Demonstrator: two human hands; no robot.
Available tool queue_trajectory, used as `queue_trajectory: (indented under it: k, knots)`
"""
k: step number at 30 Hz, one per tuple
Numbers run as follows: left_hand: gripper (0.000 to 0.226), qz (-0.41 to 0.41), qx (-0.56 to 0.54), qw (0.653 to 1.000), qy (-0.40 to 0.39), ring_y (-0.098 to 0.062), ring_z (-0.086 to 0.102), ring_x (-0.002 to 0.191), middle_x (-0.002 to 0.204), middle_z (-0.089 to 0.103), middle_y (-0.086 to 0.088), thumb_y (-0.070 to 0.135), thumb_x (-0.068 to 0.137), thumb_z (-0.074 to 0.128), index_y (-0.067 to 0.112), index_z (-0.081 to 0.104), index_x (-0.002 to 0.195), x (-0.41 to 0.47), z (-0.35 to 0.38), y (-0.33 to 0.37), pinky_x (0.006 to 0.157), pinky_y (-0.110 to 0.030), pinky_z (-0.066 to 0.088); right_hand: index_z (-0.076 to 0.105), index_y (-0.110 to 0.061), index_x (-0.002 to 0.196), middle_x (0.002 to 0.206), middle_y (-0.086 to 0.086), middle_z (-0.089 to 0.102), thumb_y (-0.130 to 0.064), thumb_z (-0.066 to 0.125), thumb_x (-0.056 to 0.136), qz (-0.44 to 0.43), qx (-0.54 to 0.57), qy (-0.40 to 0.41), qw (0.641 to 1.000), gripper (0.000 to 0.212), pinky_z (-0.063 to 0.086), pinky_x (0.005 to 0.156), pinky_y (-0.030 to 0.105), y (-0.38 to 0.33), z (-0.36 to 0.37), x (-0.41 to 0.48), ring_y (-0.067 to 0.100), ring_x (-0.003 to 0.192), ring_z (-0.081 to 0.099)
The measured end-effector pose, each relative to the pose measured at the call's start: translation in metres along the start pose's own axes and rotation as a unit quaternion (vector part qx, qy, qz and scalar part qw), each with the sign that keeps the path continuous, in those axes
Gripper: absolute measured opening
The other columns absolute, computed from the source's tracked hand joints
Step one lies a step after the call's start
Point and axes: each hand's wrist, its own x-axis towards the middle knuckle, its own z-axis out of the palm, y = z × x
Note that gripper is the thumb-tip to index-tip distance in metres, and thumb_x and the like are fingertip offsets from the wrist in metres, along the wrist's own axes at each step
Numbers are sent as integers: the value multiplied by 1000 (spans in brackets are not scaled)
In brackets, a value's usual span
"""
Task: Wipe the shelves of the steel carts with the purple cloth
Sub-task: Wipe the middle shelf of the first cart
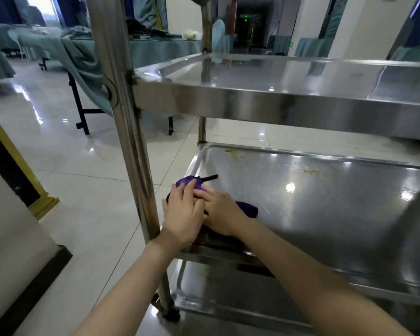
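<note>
Pressure seemingly being wanted, the purple cloth [186, 183] was pinned to the middle shelf [325, 214] under flat-fingered left hand [182, 215] and right hand [222, 214].

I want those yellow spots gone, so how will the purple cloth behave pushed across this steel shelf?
Probably floppy: the cloth lies bunched under the left hand and right hand. Likely slides easily on the glossy shelf.

A crumpled purple cloth [186, 183] lies at the near left corner of the steel cart [252, 106] on its middle shelf [337, 209], where yellow smears [309, 170] mark the far edge.
</note>
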Motion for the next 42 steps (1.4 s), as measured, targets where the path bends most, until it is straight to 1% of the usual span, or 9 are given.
queue_trajectory:
  k: [5,14,19,23,28,31,34,39,42]
  knots:
    - [47,24,-1,1000,-2,-26,17,144,152,30,-6,23,100,34,17,32,147,-3,0,-7,117,-47,15,24,-40,151,162,-9,16,-49,29,101,158,-4,0,987,51,9,119,47,19,-1,42,20,149,8]
    - [51,61,89,994,-23,-24,5,148,159,19,0,36,101,26,24,23,150,5,5,-18,119,-52,10,24,-49,147,158,-23,20,-58,22,97,-65,26,-43,997,51,6,113,31,-3,-7,-85,8,148,7]
    - [60,94,243,957,-130,-19,-23,145,161,-12,3,55,98,13,34,-1,152,0,20,-41,120,-47,-7,28,-44,148,159,-16,22,-51,34,101,145,-28,31,989,49,17,118,38,86,-20,-97,11,148,14]
    - [63,131,319,929,-131,-18,-32,141,158,-24,6,65,92,4,41,-14,148,-8,28,-47,116,-45,-17,25,-40,150,162,-11,17,-52,27,100,401,-43,44,914,51,11,117,50,129,-23,-89,22,149,9]
    - [65,119,332,927,-129,-19,-30,142,157,-26,5,68,90,0,40,-23,144,-9,26,-44,119,-47,-8,25,-44,148,161,-10,17,-53,29,97,183,-9,16,983,52,7,117,49,37,1,-23,21,149,6]
    - [70,123,355,917,-135,-21,-30,142,156,-29,2,70,82,-12,40,-26,144,-8,24,-42,120,-48,-3,24,-45,149,161,-12,16,-53,31,98,156,11,-7,988,52,9,118,47,33,-10,-26,18,149,7]
    - [65,128,347,917,-149,-20,-32,141,156,-30,6,71,82,-5,47,-29,138,-9,22,-41,119,-48,-7,25,-41,150,161,-10,18,-50,30,101,258,-20,35,965,51,13,118,44,86,-26,-77,17,148,11]
    - [62,174,377,898,-144,-22,-21,146,160,-17,7,65,90,2,45,-10,148,-7,30,-45,118,-50,-3,23,-32,153,162,-1,17,-45,29,101,536,-17,85,839,54,14,118,52,178,-63,-193,27,149,9]
    - [62,177,314,921,-146,-16,-12,148,161,-2,10,65,91,12,44,6,150,-4,32,-41,119,-45,-2,23,-33,153,163,-3,14,-46,29,101,506,-27,65,860,54,11,119,52,147,-56,-175,28,149,4]
